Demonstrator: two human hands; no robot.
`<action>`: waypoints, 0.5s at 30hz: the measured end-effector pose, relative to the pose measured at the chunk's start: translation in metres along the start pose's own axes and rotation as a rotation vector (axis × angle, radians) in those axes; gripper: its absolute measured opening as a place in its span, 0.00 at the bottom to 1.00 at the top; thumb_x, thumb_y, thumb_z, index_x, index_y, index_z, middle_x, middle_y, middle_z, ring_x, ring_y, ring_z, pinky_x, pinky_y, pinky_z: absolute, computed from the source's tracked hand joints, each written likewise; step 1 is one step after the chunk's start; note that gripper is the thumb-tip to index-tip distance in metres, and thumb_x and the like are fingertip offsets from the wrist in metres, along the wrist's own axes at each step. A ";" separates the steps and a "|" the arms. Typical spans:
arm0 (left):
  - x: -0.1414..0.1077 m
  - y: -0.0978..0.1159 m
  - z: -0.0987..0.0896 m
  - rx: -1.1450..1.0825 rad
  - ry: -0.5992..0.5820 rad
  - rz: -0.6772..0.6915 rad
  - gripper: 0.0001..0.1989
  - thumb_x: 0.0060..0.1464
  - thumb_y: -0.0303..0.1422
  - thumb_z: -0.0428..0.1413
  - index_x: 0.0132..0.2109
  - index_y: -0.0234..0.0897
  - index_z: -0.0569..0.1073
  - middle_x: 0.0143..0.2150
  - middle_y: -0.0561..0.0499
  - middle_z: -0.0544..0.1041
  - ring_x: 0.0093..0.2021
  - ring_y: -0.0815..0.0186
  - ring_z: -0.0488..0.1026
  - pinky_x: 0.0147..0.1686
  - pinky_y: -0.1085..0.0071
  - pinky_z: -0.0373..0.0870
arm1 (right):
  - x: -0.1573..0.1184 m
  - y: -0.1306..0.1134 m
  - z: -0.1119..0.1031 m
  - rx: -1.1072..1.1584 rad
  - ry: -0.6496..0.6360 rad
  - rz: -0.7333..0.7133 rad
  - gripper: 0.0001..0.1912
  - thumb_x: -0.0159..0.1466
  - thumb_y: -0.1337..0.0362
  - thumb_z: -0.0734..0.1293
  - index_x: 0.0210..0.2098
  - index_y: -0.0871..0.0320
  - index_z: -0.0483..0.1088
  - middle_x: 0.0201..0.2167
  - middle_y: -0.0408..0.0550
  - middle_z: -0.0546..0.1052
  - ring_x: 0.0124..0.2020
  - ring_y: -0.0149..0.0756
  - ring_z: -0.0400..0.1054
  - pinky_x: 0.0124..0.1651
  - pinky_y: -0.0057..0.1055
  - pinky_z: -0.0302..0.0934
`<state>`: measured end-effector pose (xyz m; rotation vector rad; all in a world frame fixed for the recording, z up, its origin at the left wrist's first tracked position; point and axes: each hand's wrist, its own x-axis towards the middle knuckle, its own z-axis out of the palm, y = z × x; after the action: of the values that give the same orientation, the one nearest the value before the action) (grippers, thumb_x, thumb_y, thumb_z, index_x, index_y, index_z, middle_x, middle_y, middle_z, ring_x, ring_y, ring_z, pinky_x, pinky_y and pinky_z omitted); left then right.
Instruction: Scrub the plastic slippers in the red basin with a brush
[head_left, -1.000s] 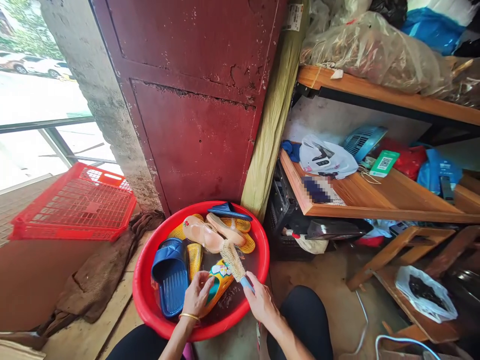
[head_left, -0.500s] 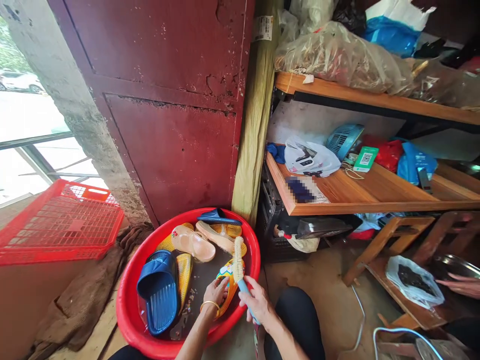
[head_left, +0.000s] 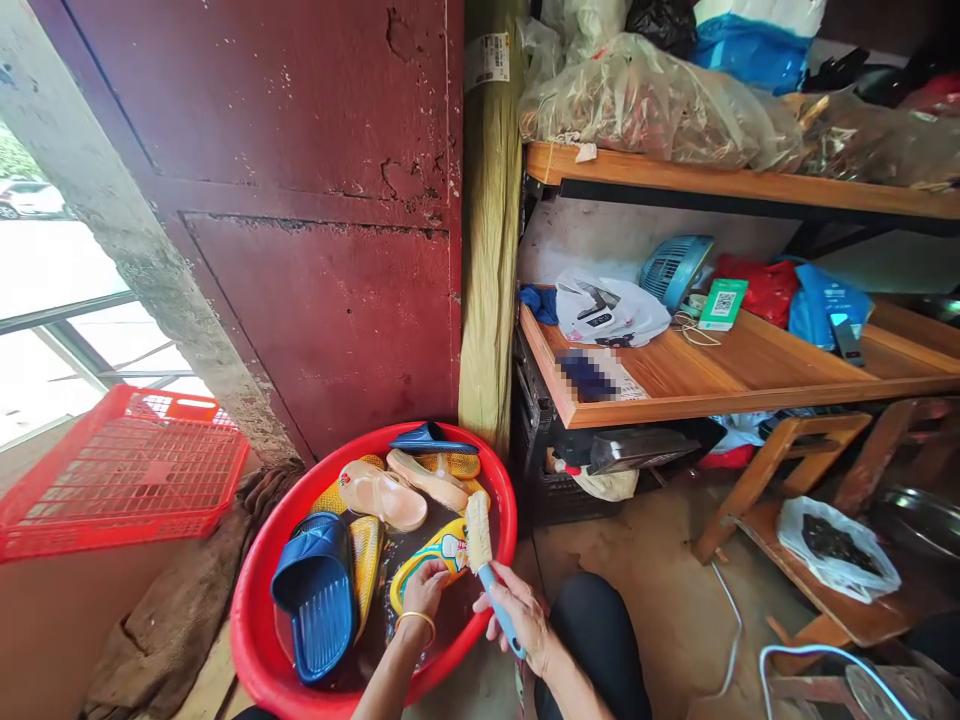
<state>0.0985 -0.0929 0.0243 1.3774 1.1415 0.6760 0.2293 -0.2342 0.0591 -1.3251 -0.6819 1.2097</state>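
Observation:
My left hand point(head_left: 424, 592), with a gold bangle at the wrist, pinches the near edge of a yellow slipper point(head_left: 420, 563) with a colourful cartoon print. The slipper is tilted over dark water inside a red plastic tub point(head_left: 251, 590). In my right hand point(head_left: 521, 612) is a scrubbing brush point(head_left: 478, 535), gripped by its blue handle. Its pale bristle head stands beside the slipper's right end; I cannot tell whether they touch. Around them in the tub lie a blue slipper point(head_left: 322, 610), beige shoes point(head_left: 382, 495), a yellow slipper point(head_left: 366, 555) and another blue slipper point(head_left: 431, 438).
A red crate point(head_left: 142, 470) and brown sacking point(head_left: 169, 620) are left of the tub. Behind it stand a dark red door point(head_left: 322, 320) and a wrapped roll point(head_left: 486, 280). Wooden shelves point(head_left: 675, 405) and a wooden chair point(head_left: 795, 560) with a bag occupy the right.
The printed slipper has swung to lie more crosswise, and my left hand has shifted slightly left with it. The brush stays in my right hand. Another person's hand at the right has left view.

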 end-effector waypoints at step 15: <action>-0.012 0.047 -0.038 -0.202 0.046 0.093 0.21 0.32 0.49 0.66 0.25 0.41 0.67 0.24 0.54 0.70 0.27 0.64 0.69 0.31 0.67 0.67 | 0.024 0.018 -0.004 -0.257 0.076 -0.115 0.37 0.58 0.41 0.65 0.60 0.55 0.67 0.36 0.53 0.80 0.21 0.36 0.72 0.18 0.27 0.59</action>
<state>0.0715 -0.0819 0.0784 1.2541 1.0200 0.8699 0.2359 -0.2164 0.0353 -1.5139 -0.8685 0.9980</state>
